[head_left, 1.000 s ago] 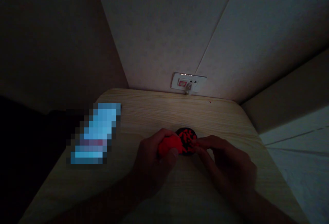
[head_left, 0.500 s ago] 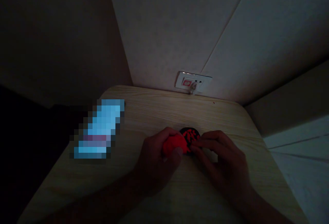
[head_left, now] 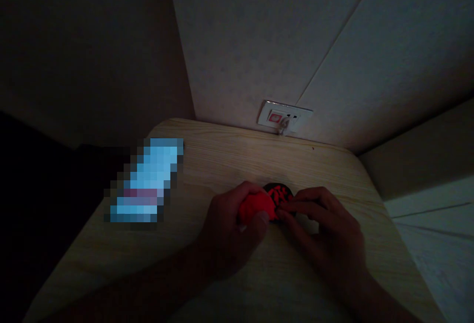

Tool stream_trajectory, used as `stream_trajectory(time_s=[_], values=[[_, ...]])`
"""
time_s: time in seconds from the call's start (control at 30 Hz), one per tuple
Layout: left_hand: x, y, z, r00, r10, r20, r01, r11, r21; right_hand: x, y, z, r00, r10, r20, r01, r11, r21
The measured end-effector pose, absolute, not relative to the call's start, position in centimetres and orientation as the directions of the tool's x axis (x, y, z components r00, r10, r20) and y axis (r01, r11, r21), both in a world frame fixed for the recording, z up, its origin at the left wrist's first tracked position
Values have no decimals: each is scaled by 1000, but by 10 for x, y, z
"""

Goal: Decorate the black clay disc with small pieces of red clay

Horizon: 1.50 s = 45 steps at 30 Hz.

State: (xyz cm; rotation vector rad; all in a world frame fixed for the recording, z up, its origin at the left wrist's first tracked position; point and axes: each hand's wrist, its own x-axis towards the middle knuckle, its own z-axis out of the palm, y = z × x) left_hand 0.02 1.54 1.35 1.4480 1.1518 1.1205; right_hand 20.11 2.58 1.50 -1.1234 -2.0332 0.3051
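My left hand (head_left: 231,234) is closed around a bright red rounded piece (head_left: 255,205), with the thumb on its near side. A paler edge shows under the piece. Touching it on the right is a black round piece (head_left: 278,192) with red patches across its face. My right hand (head_left: 326,229) has its fingertips pinched together at the right edge of that black piece. The fingers partly cover it, and dim light hides whether anything small sits between them. Both hands are low over the wooden tabletop (head_left: 222,150).
A lit, pixelated phone-like screen (head_left: 150,180) lies at the table's left edge. On the wall behind is a socket plate (head_left: 284,117) with a red switch and something plugged in. A pale panel (head_left: 437,165) borders the right side.
The whole view has shifted slightly, so everything sits a little further right. Both hands keep nearly the same pose on the red and black pieces.
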Motion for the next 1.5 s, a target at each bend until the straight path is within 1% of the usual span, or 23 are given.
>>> stream_trajectory(time_s=[0.3,0.67,0.97,1.17,1.5], values=[[0,15,13,139,985,99,117,-116,986,200,26,15,-309,798,517,608,584,-538],[0,17,13,146,984,100,107,-116,988,203,21,18,-395,736,551,586,663,-466],[0,16,13,153,985,83,102,-99,990,203,20,18,-415,719,557,594,678,-433],[0,16,15,146,984,104,124,-123,985,202,20,18,-412,719,559,594,678,-434],[-1,16,14,149,985,87,122,-106,987,201,20,20,-412,721,557,593,676,-438]])
